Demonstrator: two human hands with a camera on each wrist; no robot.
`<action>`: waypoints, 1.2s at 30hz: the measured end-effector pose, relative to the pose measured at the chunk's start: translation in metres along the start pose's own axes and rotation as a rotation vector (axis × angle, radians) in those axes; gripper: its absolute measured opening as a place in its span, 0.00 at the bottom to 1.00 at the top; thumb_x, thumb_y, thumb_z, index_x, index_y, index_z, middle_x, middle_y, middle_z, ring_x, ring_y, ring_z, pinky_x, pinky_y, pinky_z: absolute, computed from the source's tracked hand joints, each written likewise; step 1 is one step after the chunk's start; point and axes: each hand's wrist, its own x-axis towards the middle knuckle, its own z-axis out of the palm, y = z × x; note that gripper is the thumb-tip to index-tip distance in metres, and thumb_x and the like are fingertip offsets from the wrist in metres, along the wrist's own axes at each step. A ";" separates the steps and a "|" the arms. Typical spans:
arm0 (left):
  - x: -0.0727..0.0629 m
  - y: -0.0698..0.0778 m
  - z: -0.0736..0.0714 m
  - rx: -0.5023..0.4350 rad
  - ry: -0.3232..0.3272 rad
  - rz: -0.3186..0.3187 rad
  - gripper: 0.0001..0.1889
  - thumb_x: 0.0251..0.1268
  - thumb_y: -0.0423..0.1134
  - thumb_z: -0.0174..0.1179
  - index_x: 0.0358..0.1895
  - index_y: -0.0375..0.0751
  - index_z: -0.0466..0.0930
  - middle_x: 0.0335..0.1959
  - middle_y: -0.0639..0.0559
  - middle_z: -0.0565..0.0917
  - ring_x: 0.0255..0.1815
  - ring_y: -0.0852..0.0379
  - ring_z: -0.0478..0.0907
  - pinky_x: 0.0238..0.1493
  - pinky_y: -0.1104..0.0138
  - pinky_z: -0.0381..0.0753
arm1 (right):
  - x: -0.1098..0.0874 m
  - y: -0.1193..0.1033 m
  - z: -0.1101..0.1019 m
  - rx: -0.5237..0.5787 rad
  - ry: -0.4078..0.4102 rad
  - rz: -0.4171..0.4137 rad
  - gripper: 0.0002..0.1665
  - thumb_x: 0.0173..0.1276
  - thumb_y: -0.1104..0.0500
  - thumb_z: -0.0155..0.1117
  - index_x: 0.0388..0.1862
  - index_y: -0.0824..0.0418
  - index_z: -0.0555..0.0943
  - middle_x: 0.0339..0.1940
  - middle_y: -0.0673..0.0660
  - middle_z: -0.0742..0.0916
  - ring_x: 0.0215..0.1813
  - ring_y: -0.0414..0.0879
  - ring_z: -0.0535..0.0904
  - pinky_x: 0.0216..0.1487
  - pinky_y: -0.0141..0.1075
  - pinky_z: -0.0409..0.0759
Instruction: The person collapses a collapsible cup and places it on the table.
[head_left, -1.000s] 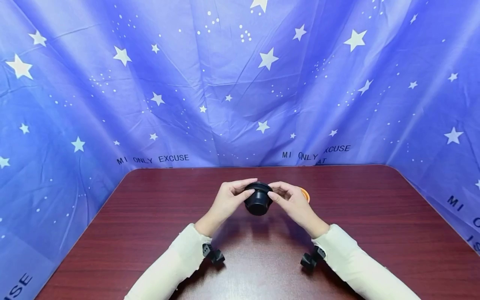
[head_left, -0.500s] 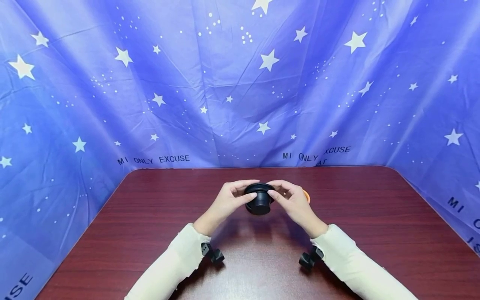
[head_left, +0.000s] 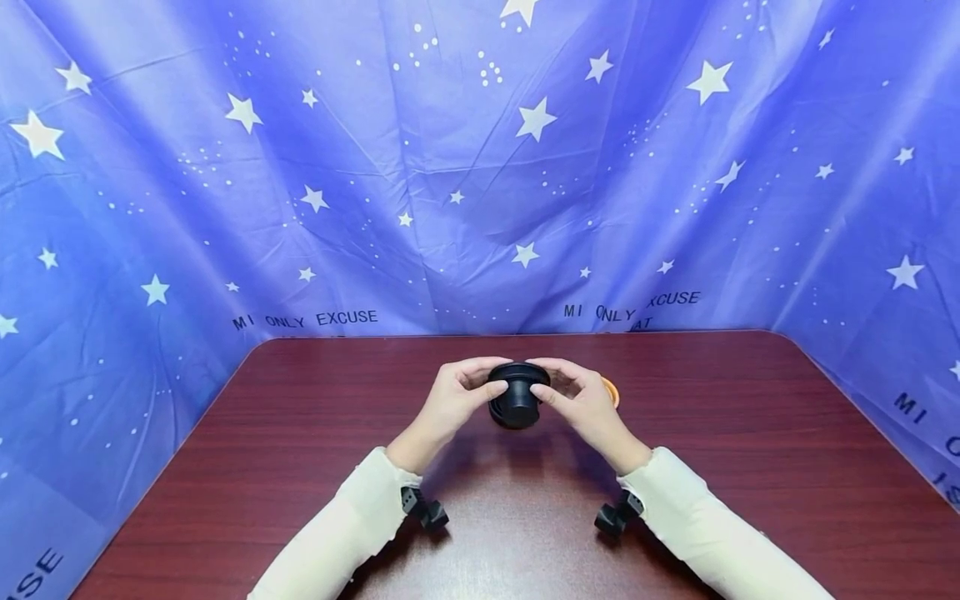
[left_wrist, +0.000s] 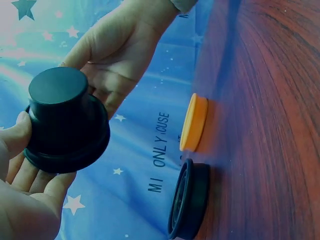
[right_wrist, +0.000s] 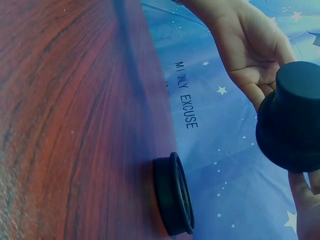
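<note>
A black collapsible cup is held up over the table by both hands, its narrow round base tilted toward me. The left hand grips its left side, thumb on the near wall and fingers behind the wide rim. On the opposite side the right hand pinches it the same way. In the left wrist view the cup shows a narrow base stepping out to a broad flange. Beyond the hands lies a black ring-shaped piece on the table, hidden in the head view.
An orange round, shallow piece sits on the table just behind the right hand, mostly covered by it. The dark red wood table ends at a blue star-printed curtain. Black camera mounts hang under both wrists.
The cup's wall has folded inward, so the base now looks narrower inside the wide rim. Both thumbs have shifted slightly over it; the hands otherwise stay in place.
</note>
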 end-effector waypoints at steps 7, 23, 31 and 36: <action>0.001 -0.001 -0.002 -0.044 0.003 -0.044 0.17 0.60 0.26 0.60 0.53 0.25 0.77 0.41 0.53 0.86 0.42 0.61 0.81 0.45 0.70 0.79 | 0.002 -0.001 0.000 0.043 -0.018 0.015 0.19 0.62 0.70 0.64 0.52 0.72 0.76 0.38 0.48 0.84 0.41 0.38 0.79 0.41 0.29 0.79; 0.001 0.002 -0.002 0.147 0.019 -0.075 0.15 0.54 0.29 0.67 0.46 0.30 0.82 0.40 0.39 0.86 0.36 0.60 0.83 0.40 0.69 0.82 | 0.004 0.000 0.006 -0.012 -0.037 -0.053 0.20 0.60 0.72 0.64 0.52 0.71 0.77 0.39 0.56 0.84 0.41 0.37 0.79 0.43 0.28 0.80; -0.003 0.021 0.003 0.198 0.021 -0.031 0.18 0.56 0.26 0.64 0.51 0.28 0.79 0.45 0.37 0.84 0.41 0.61 0.82 0.42 0.71 0.81 | 0.003 -0.017 0.012 -0.080 -0.002 -0.097 0.23 0.59 0.76 0.63 0.56 0.74 0.76 0.42 0.65 0.82 0.41 0.35 0.77 0.41 0.26 0.79; -0.003 0.016 0.002 0.216 0.037 0.022 0.20 0.58 0.26 0.63 0.56 0.31 0.77 0.48 0.38 0.82 0.44 0.57 0.82 0.43 0.72 0.80 | 0.003 -0.028 0.016 -0.110 0.049 -0.148 0.21 0.58 0.77 0.63 0.53 0.76 0.77 0.38 0.66 0.83 0.38 0.34 0.75 0.34 0.24 0.78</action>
